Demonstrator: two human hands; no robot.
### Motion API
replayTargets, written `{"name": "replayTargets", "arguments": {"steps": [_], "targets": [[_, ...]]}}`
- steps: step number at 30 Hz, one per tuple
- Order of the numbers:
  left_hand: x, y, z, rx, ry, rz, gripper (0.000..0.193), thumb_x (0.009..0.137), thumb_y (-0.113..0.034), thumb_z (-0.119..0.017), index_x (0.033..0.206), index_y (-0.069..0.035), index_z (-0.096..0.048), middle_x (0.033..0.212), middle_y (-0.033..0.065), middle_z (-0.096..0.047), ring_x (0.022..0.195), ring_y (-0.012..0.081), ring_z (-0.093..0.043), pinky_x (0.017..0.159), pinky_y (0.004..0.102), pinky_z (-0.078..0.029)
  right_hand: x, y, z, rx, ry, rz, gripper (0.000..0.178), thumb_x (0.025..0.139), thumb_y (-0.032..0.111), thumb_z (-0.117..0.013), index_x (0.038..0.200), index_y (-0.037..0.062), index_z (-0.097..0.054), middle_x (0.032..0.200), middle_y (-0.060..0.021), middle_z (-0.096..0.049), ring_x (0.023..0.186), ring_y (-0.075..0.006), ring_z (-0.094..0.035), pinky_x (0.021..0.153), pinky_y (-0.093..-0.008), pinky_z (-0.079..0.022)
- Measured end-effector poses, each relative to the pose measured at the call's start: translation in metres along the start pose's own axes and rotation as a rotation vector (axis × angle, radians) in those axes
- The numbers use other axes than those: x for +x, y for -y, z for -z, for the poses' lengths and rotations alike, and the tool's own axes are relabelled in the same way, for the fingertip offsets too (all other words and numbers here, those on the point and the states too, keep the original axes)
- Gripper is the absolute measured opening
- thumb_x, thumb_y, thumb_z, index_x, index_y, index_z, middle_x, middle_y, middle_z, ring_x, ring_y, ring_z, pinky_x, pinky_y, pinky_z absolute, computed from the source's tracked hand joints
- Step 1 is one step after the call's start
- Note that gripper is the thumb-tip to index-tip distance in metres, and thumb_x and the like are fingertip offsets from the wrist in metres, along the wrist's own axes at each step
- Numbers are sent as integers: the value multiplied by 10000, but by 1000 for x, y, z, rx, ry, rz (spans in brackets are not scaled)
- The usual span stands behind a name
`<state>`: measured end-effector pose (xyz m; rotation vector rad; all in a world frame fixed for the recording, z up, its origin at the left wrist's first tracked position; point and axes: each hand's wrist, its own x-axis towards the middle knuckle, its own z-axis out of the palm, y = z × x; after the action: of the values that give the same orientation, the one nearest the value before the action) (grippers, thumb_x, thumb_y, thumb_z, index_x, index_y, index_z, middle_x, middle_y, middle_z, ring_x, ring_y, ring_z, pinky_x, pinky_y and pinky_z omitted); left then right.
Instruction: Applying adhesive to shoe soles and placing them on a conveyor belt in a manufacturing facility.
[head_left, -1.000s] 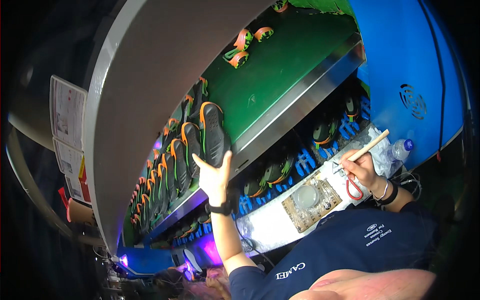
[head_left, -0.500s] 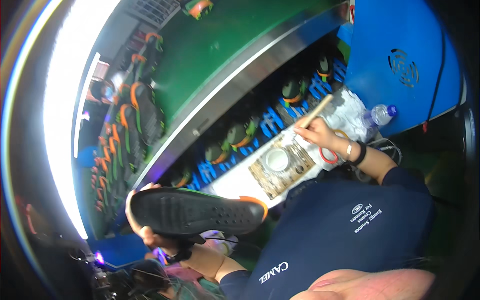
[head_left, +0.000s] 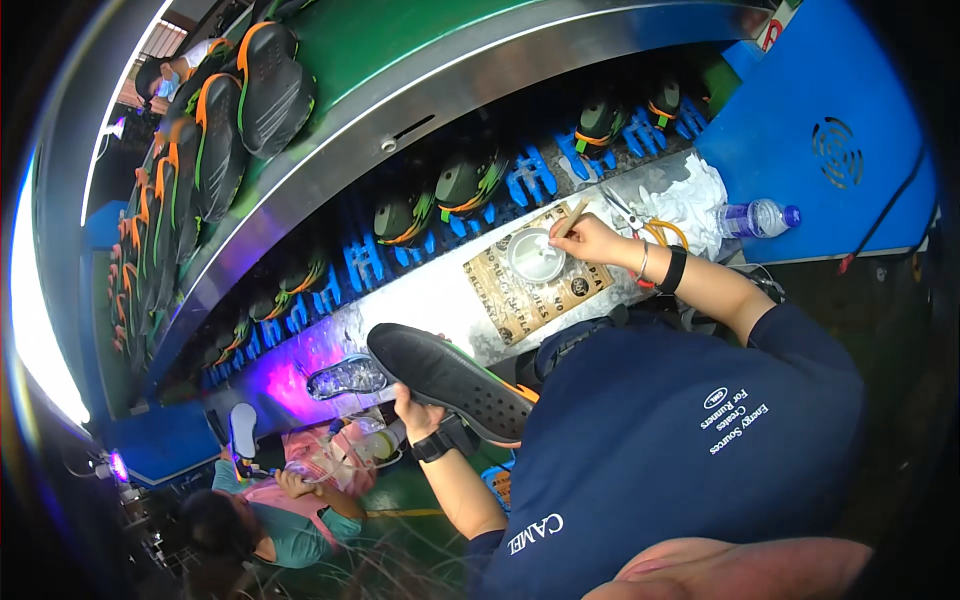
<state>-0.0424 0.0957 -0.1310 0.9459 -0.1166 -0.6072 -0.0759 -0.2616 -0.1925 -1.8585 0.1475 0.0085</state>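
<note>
We cannot see most of the fingers of our left hand [head_left: 418, 412]: the black sole [head_left: 450, 375] covers them, and only the part at its lower edge shows, above a dark wrist strap. The sole's orange-edged end lies against or just in front of our navy shirt [head_left: 690, 430]; we cannot tell whether they touch. The lower end of the pale wooden stick [head_left: 574, 217] is hard to make out beside the fingers of our right hand [head_left: 588, 240].

Our left hand is closed around the sole's edge near its middle, holding it up in front of the worktop [head_left: 420, 300]. Our right hand is pinched narrow on the stick, at the rim of a whitish cup [head_left: 514, 268], which stands on a brown printed sheet [head_left: 500, 300] below and left of that hand.

The sole's long axis slants: its broad plain end points up and left from our left hand, its dotted, orange-edged end down and right, toward our body. Just left of the left hand lies a second, shiny sole [head_left: 345, 377]. Right of our right hand are a metal tool [head_left: 622, 208], an orange ring [head_left: 668, 232] and, farther out, a bottle [head_left: 758, 218] with a purple cap.
</note>
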Motion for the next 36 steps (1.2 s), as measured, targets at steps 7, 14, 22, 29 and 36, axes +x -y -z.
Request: {"name": "replayTargets", "arguments": {"steps": [7,14,22,29,36], "targets": [[-21,22,3,-225,131,304,762,622,-256,-691,1232,1,-313,1197,164,-425,1139,319,-375,953,424,-308,0,1,0,-20,-28,-22,153,764,159,-581,783,7,-576,642,-77,-564,573,-129,-509,547,-261,-409],[-2,-31,-20,216,-148,-50,894,509,-364,-797,1188,-5,-340,1113,102,-469,1019,216,-466,894,337,-353,1,44,14,82,-69,-3,154,784,149,-569,784,-5,-570,613,-37,-533,554,-96,-489,509,-229,-389],[64,-116,-123,722,172,-425,439,544,-57,-769,927,14,-566,863,71,-608,791,164,-578,741,281,-441,-27,165,31,410,39,357,109,767,58,-572,856,-4,-582,676,-53,-565,560,-73,-517,486,-183,-409],[67,-128,-174,956,356,-464,393,534,-83,-783,862,9,-589,814,64,-621,752,147,-586,704,262,-448,-25,178,21,205,18,476,107,769,89,-590,828,1,-578,732,-50,-576,659,-76,-531,558,-205,-420],[66,-123,-180,839,325,-393,442,536,-99,-788,901,3,-561,847,72,-616,750,147,-587,705,269,-454,-17,182,23,117,-72,730,76,745,23,-577,811,-17,-579,741,-95,-592,613,-140,-551,542,-239,-432]]}}
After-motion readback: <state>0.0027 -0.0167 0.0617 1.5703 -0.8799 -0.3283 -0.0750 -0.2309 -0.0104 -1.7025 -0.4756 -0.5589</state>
